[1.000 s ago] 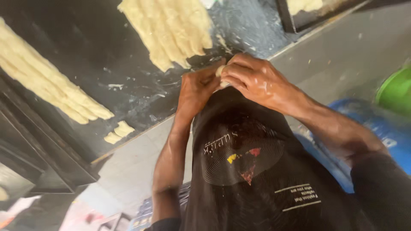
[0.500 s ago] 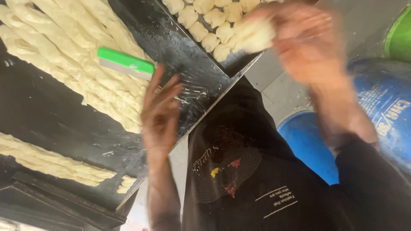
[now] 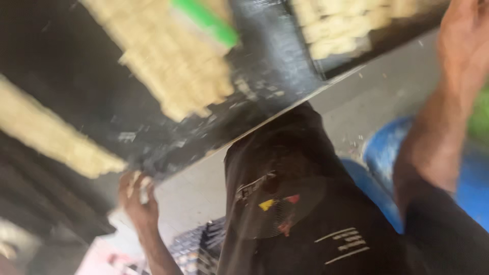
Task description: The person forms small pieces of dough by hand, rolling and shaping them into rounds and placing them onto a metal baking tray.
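Observation:
The picture is blurred by motion. My left hand [image 3: 137, 198] is at the near edge of the black worktable [image 3: 265, 86], fingers curled, with pale dough or flour on the fingertips. My right hand [image 3: 466, 35] is raised at the top right corner, partly cut off by the frame; what it holds is not visible. Pale dough strips [image 3: 173, 71] lie in a bundle on the table, with a green-handled scraper [image 3: 206, 23] on top of them. A dark tray of small dough pieces [image 3: 346, 25] sits just left of my right hand.
More dough strips [image 3: 46, 132] lie at the table's left. A blue drum [image 3: 387, 153] stands on the grey floor under my right forearm, with something green [image 3: 479, 119] beside it. My dark printed apron [image 3: 295, 214] fills the lower middle.
My left hand has moved off the tabletop by the dough strips and down to the table's near edge. My right hand stays raised at the upper right, and the view has swung.

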